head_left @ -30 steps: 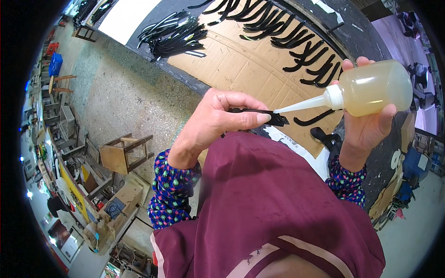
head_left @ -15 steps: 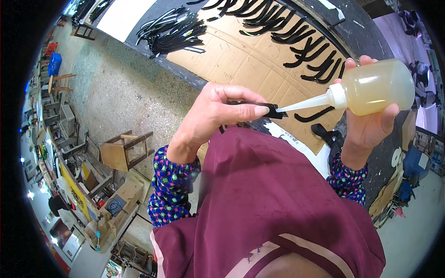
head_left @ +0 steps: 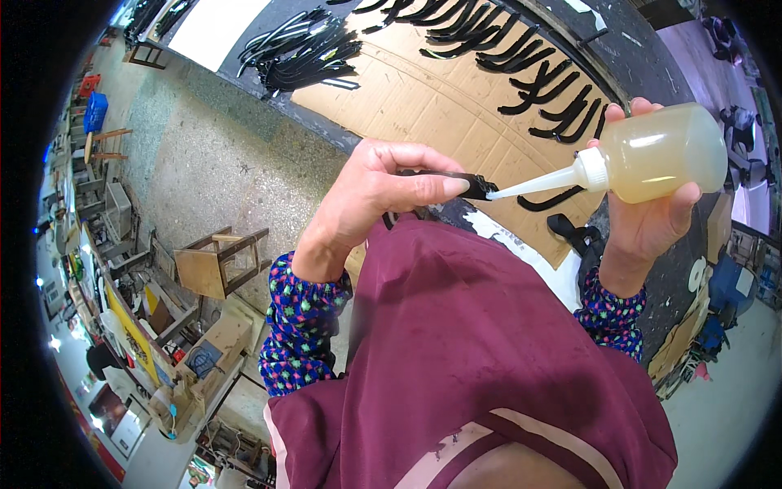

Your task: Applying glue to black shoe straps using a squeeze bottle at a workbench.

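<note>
Pinching a black strip (head_left: 479,187) between thumb and fingers, our left grip (head_left: 366,187) is clamped near its end, leaving that short end sticking out to the right of the thumb. Our right grip (head_left: 639,232) is wrapped around a clear squeeze bottle (head_left: 668,155) of pale yellow liquid, tipped sideways so that its long nozzle (head_left: 538,183) points back toward the left grip. The nozzle tip sits right at the strip's free end; we cannot tell whether liquid is flowing.

As for progress, we judge this strip to be midway through its handling: it is held and the nozzle is in place, but neither grip has let go. Beyond both grips, a row of black strips (head_left: 521,61) lies spread along the cardboard (head_left: 423,106) on the dark tabletop (head_left: 631,61), and a lone strip (head_left: 546,202) lies just past the nozzle. Whether any of these carry liquid, we cannot make out. Farther off, beyond the left grip and to its left, a heap of strips (head_left: 301,61) lies bunched together, not spread like the row, so we take the sorting-out to be only partial. Plenty of liquid remains in the bottle.
</note>
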`<state>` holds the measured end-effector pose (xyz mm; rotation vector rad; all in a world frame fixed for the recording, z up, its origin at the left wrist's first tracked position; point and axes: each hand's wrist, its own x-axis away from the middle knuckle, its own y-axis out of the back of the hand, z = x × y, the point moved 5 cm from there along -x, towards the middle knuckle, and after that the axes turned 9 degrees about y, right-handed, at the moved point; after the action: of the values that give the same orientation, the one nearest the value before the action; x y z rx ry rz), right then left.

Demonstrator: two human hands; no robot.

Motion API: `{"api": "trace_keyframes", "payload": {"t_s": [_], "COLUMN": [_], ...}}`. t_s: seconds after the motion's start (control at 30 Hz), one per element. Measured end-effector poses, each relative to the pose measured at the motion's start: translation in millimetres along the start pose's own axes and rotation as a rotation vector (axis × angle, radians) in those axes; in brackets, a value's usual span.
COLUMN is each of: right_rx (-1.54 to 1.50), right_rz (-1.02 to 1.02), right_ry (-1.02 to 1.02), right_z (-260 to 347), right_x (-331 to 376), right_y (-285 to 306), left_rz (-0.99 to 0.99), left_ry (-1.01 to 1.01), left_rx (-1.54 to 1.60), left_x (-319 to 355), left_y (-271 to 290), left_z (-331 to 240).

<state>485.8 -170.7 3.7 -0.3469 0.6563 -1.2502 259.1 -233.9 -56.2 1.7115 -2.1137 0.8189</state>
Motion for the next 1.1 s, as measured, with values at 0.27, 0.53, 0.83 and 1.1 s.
{"api": "trace_keyframes", "payload": {"t_s": [0.27, 0.53, 0.83, 1.1], "right_rx": [0.034, 0.092, -0.095, -0.088], "right_rz": [-0.012, -0.16, -0.546, -0.677], "right_ry": [-0.029, -0.032, 0.261, 0.405], "right_z": [-3.0, -0.8, 77.5, 108.9], "right_x": [2.4, 26.3, 98.3, 145.9], "right_y": [3.8, 45.6, 142.6, 175.3], "left_rz": [-0.01, 0.023, 0.054, 0.061], "left_ry": [0.02, 0.121, 0.017, -0.043], "left_rx": [0.032, 0.109, -0.324, -0.773], "left_x": [-1.4, -46.9, -223.2, -284.6], "left_y": [1.0, 4.0, -74.3, -184.3], "left_z": [0.9, 24.2, 162.0, 172.7]}}
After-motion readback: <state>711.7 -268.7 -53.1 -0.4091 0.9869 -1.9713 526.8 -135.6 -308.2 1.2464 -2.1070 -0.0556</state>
